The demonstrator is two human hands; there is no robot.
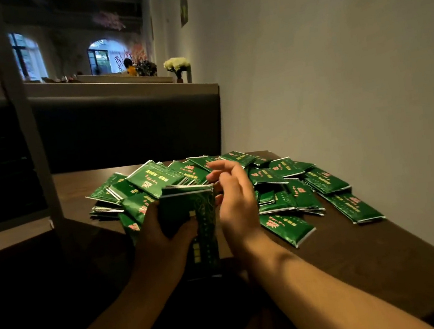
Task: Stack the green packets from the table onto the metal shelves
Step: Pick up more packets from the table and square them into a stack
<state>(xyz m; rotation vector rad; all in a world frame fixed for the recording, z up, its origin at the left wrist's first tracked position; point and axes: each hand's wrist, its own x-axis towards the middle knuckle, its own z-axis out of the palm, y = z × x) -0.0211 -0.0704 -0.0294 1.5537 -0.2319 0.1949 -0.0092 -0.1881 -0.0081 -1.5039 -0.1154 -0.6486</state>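
Note:
Several green packets [289, 179] with pink and yellow print lie in a loose pile on the dark brown table [360, 253]. My left hand [161, 235] grips a gathered bundle of green packets [198, 216] from below and from the left, holding it above the table's near edge. My right hand [234, 200] is against the bundle's right side, its fingers loosely bent over the top right corner. Whether they pinch the bundle is unclear. The metal shelf frame [26, 128] stands at the left, mostly dark.
A pale wall [335, 66] runs along the table's right side. Behind the table is a dark booth backrest [128, 129] with a ledge holding flowers [176, 64]. A dark seat lies below my arms.

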